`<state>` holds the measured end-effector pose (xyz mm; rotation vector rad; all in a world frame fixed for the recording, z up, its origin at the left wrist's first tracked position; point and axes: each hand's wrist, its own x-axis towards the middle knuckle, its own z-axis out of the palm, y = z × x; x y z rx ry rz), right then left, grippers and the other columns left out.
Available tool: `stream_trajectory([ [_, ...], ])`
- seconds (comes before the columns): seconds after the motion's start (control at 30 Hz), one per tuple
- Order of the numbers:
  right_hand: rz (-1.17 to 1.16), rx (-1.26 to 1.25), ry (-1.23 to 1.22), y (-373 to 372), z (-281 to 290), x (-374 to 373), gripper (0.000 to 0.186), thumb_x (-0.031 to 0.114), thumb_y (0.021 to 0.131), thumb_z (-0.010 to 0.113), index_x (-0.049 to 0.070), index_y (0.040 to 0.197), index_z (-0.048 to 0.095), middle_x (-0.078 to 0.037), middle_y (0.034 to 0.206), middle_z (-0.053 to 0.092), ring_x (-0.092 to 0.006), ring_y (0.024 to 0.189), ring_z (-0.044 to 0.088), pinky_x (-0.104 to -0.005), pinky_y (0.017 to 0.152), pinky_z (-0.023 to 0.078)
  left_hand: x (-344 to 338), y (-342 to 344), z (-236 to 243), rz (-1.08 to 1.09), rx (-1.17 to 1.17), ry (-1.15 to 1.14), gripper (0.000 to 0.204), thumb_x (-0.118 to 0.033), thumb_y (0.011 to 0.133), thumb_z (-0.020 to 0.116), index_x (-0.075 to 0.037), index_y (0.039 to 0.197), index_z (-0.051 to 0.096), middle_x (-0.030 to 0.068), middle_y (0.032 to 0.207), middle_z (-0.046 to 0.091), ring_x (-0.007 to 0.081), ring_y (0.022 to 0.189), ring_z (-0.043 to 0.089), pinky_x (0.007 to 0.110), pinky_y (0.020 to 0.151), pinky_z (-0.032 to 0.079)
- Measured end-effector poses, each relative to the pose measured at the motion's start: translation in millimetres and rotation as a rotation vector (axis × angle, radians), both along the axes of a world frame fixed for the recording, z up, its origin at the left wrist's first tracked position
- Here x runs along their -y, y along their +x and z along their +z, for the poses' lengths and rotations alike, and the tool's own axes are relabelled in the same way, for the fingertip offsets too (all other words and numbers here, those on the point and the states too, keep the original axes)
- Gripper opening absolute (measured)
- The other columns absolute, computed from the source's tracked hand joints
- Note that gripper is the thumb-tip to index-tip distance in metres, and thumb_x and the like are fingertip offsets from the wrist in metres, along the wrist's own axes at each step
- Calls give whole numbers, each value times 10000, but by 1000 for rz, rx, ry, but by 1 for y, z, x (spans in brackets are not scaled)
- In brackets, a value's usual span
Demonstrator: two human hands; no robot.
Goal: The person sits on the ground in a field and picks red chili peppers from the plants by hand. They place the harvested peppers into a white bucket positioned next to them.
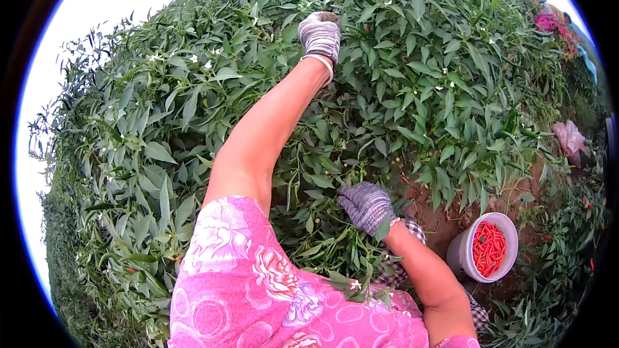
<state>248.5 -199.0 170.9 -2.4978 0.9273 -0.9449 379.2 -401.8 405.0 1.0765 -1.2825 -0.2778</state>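
Where pointed leaves (159, 153) crowd, marled knit-gloved hands (320, 35) (369, 207) reach.

The plants (161, 119) stand before me and on my left side, and my left hand (320, 37) is among their leaves, far ahead of my body, while my right hand (367, 206) is lower, nearer to me and more to the right, also at the leaves. To the right of my right forearm, the bucket (455, 252) stands on the soil (443, 218), with peppers (489, 249) inside it. Beyond the bucket, farther right, there is a bag (569, 138), and behind this bag lies some cloth (556, 29).
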Motion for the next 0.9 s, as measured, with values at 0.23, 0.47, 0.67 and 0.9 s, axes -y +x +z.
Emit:
stream_trajectory([
  [0.23, -36, 96, -39, 26, -14, 3, 247, 255, 805, 543, 61, 931, 630, -161, 800, 612, -324, 778, 578, -415, 699, 458, 54, 34, -66, 757, 1576, 718, 152, -104, 753, 588, -117, 853, 702, 60, 798, 661, 238, 697, 626, 480, 515, 447],
  [0.47, -37, 119, -83, 34, -17, 17, 230, 239, 797, 560, 49, 904, 634, -156, 792, 612, -323, 753, 576, -412, 683, 458, 79, 39, -64, -93, -400, 452, 243, -238, 864, 495, -73, 991, 620, 100, 918, 646, 228, 751, 624, 374, 628, 501],
  [0.67, -26, 89, -32, 25, -11, 32, 226, 227, 803, 563, 42, 908, 637, -147, 821, 623, -320, 776, 580, -404, 712, 461, 129, 35, -73, -700, -796, 509, 480, -447, 879, 322, -122, 1162, 533, 108, 1112, 587, 304, 968, 567, 447, 864, 442],
  [0.9, -33, 13, 34, 28, -2, 45, 209, 229, 802, 570, 60, 901, 643, -131, 839, 631, -306, 776, 587, -392, 712, 467, 162, 75, -79, -862, -702, 542, 474, -456, 860, 350, -124, 1127, 557, 126, 1088, 589, 325, 936, 575, 459, 819, 446],
])
